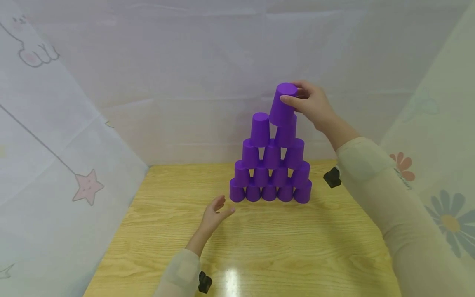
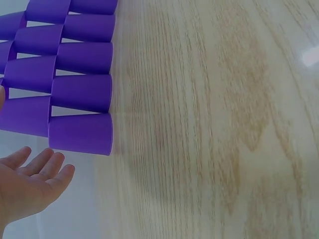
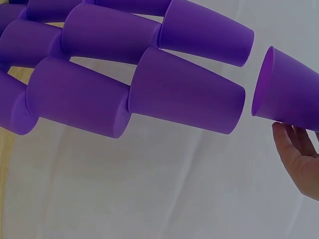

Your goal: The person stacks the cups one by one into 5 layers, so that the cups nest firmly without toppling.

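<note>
Upside-down purple cups form a stepped pyramid on the wooden table, with two cups in its highest row: a left one (image 1: 260,130) and a right one (image 1: 285,135). Above that row my right hand (image 1: 313,103) grips another purple cup (image 1: 283,105) between thumb and fingers, mouth downward. The right wrist view shows a gap between this held cup (image 3: 289,92) and the top-row cup (image 3: 189,92) below it. My left hand (image 1: 213,214) is beside the pyramid's lower left corner, fingers loosely spread and holding nothing. In the left wrist view its fingertips are near the bottom corner cup (image 2: 82,134).
The wooden table (image 1: 167,231) extends in front of the pyramid. Close behind rises a pale cloth backdrop (image 1: 185,82), with printed cloth sides left and right. A black wrist device (image 1: 332,177) sits by the right sleeve, another (image 1: 204,282) by the left.
</note>
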Action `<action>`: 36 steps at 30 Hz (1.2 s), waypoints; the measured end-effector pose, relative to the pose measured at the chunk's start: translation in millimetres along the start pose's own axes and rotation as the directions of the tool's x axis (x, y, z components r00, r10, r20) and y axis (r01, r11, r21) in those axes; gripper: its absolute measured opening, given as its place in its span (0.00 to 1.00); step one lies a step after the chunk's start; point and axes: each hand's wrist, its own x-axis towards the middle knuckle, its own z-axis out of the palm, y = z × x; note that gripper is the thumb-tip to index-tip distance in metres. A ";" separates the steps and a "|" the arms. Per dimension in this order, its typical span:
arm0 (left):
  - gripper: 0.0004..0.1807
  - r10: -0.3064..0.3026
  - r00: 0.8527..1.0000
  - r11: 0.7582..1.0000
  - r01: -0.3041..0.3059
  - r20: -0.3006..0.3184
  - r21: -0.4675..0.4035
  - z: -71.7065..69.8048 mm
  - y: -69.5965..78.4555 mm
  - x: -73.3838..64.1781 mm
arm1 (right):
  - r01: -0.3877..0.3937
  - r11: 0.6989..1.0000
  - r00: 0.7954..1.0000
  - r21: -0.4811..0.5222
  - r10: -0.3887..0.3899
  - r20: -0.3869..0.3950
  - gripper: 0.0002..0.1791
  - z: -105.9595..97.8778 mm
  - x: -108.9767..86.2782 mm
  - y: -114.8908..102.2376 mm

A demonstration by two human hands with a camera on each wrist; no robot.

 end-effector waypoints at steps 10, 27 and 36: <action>0.39 0.017 1.000 1.000 -0.017 0.003 0.001 2.5 -3.7 -0.9 | -0.062 0.998 0.997 -0.011 0.062 -0.051 0.29 9.0 18.1 -3.7; 0.38 0.008 0.999 1.000 -0.006 0.048 -0.031 7.1 9.2 -9.4 | -0.124 0.992 0.984 -0.006 0.122 -0.127 0.29 14.9 30.9 0.8; 0.35 0.002 0.999 1.000 -0.002 0.044 -0.008 7.0 26.8 -18.3 | -0.154 0.988 0.981 -0.012 0.152 -0.122 0.30 14.6 33.1 1.8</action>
